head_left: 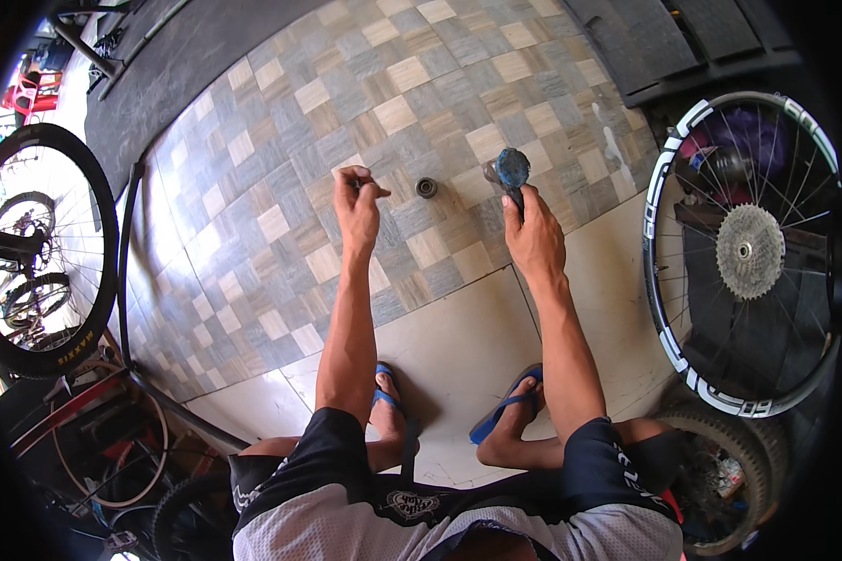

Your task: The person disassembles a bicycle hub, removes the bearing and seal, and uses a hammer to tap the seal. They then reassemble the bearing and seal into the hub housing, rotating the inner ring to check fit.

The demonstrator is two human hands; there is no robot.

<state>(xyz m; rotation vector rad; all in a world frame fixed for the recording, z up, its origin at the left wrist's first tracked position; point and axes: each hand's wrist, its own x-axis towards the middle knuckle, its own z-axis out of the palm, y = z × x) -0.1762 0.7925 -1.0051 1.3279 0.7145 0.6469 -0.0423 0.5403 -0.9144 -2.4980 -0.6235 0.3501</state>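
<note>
My right hand [536, 234] is wrapped round the dark handle of a mallet [513, 168], whose worn blue round face points up, above the patterned tile floor. My left hand [355, 201] is closed, its fingers curled together; a small dark thing seems to show between them, too small to name. Between the two hands, a short dark cylindrical metal part [426, 188] with an open round top stands on the floor, touched by neither hand.
At the right leans a bicycle wheel [660, 309] with a large cassette [750, 251], above knobby tyres [720, 439]. Another tyred wheel [108, 234] and bicycle parts stand at the left. My feet in blue flip-flops [486, 430] are below. Dark mats [206, 65] border the tiles.
</note>
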